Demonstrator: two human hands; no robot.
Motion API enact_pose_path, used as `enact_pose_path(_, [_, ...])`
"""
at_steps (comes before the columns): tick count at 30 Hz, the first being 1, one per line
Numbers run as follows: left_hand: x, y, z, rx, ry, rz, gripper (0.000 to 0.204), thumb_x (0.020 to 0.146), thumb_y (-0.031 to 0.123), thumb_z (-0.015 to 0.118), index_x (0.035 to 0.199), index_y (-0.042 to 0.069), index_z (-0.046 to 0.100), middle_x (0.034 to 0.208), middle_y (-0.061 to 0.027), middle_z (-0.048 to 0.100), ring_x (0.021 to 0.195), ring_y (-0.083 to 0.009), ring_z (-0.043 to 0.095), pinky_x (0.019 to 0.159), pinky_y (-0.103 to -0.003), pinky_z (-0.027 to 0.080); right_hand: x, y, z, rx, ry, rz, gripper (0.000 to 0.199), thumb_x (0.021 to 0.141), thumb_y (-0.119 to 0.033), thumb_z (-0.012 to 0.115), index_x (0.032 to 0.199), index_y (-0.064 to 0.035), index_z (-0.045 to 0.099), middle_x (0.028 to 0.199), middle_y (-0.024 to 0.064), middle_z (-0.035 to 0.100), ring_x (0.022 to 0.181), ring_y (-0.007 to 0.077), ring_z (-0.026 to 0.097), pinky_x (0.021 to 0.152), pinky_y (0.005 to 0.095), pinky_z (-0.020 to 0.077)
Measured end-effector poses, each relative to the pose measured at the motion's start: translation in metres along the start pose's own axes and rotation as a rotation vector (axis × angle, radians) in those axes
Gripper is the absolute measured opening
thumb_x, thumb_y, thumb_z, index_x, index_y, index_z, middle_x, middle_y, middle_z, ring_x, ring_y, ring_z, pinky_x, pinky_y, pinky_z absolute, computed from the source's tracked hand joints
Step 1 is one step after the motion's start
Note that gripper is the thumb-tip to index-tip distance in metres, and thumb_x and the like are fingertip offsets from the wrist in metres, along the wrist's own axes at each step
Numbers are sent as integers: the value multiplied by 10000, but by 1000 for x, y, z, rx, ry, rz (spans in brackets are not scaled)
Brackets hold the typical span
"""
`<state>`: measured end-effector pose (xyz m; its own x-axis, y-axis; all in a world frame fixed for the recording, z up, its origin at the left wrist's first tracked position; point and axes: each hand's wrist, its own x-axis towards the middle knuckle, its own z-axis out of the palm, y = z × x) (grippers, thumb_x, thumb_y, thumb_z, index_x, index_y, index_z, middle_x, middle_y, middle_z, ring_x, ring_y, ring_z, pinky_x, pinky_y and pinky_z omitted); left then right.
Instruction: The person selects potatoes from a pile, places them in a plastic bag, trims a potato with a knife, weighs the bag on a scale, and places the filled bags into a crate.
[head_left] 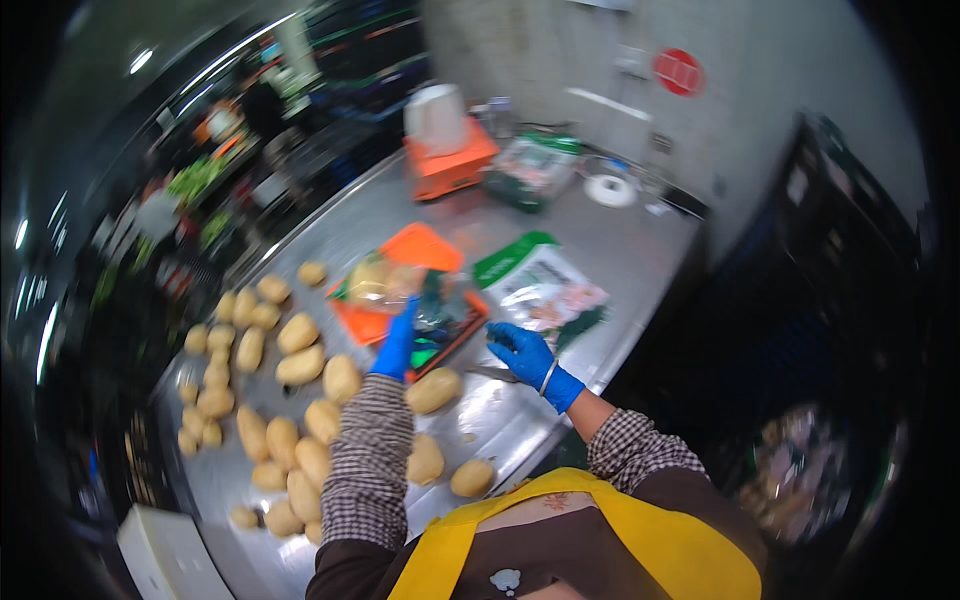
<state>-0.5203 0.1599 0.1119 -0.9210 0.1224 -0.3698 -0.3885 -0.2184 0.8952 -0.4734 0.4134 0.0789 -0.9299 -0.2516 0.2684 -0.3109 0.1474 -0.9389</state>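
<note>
My left hand (398,345), in a blue glove, reaches over an orange scale (420,243) and touches a clear plastic bag (372,282) with yellowish potatoes in it. The hand shows edge-on and blurred, so its grip is unclear. Dark green plastic (436,303) lies just right of its fingertips. To the right, my right hand (525,355), also gloved in blue, has curled fingers above the metal table (515,428). Something small and dark shows at its fingertips. A knife-like metal piece (490,373) lies below this hand. Just beyond is a green-and-white printed bag stack (540,285).
Many loose potatoes (300,333) spread over the table's left side. At the back stand an orange box (452,165) with a white jug (436,118) and another printed bag stack (533,165). Dark crates (800,240) rise at right. A white box (170,555) sits lower left.
</note>
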Motion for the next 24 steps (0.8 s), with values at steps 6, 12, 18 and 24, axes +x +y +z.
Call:
enact_pose_path(6, [-28,71,114,401,-113,781,291,897,179,493,1090,-2,615,889,-70,662,762,-169,638,676,-265,515,-92,-10,-134,49,443,148,377,839,-203,652,1149,-9,559,993,132,657,901,188,644,820,302,502])
enact_pose_path(12, [-103,-4,303,259,-416,553,317,923,180,480,1117,-48,584,1021,-138,632,886,-201,620,746,-269,507,-173,-85,-234,-3,527,-179,855,739,-253,764,1418,-98,269,1346,125,426,1232,256,433,996,340,397])
enact_pose_path(18, [-178,-72,484,208,-727,-33,549,960,424,365,1119,-64,562,994,-176,635,900,-254,613,813,-333,483,-294,-100,-316,449,988,-85,254,813,-67,662,1060,-59,605,1020,70,630,942,174,606,838,317,501])
enact_pose_path(24, [-167,-122,548,359,-1096,2,713,965,507,234,766,-56,624,883,-220,648,818,-296,625,783,-380,486,-470,-89,-401,374,1617,219,155,822,-62,635,970,-20,615,856,16,627,721,104,577,657,237,457])
